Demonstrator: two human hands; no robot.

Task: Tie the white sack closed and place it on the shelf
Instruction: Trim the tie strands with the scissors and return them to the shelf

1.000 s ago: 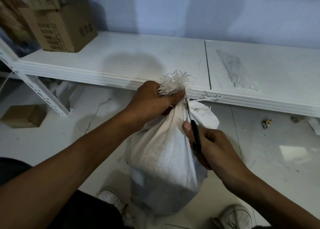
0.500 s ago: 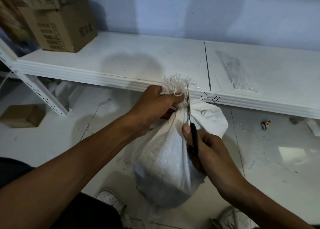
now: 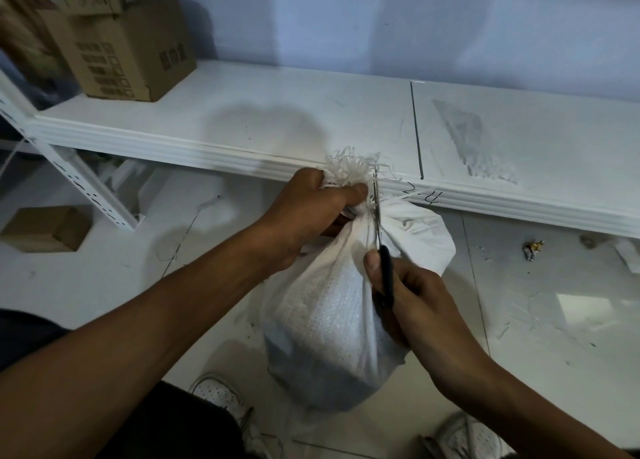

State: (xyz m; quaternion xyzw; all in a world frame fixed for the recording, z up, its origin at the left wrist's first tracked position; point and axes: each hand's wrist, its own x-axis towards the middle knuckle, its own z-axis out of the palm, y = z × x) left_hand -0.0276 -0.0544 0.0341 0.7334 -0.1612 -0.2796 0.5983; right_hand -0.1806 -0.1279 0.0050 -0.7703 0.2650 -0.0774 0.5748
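A white woven sack [image 3: 322, 323] hangs in front of me, just below the front edge of the white shelf [image 3: 277, 122]. My left hand [image 3: 304, 212] grips its bunched neck, and frayed white strands stick up above my fingers. My right hand [image 3: 408, 295] holds black-handled scissors [image 3: 381, 247]. Their blades point up along the neck, right beside my left thumb. The sack's bottom is off the floor, above my shoes.
Brown cardboard boxes [image 3: 124, 49] stand on the shelf's far left end. A small cardboard box [image 3: 45, 228] lies on the floor by the shelf's leg [image 3: 86, 188]. Scraps and a small wrapper [image 3: 533, 249] litter the tiled floor at right.
The sack has risen a little and shifted slightly toward the shelf edge with both hands. The scissors stay against the neck.
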